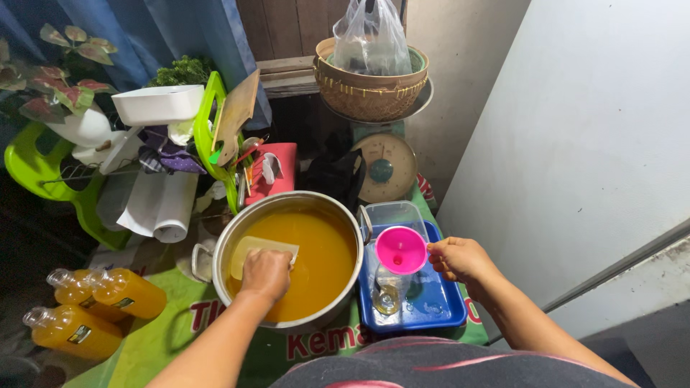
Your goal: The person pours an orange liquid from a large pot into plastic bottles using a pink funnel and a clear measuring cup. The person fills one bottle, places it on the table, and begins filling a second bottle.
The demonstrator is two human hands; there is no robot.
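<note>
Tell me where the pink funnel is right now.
In the head view, the pink funnel sits right of centre, in the mouth of a clear bottle standing in the blue tray, between the pot and the right hand.

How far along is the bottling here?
Done: three filled bottles lie left of the pot. In hand: left hand dips a scoop into the juice; right hand steadies the pink funnel on a bottle. Left: that bottle looks nearly empty, pot nearly full.

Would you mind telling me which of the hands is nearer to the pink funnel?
Right. The right hand touches the funnel at its rim, while the left hand is over the pot, holding a scoop in the orange liquid.
</note>
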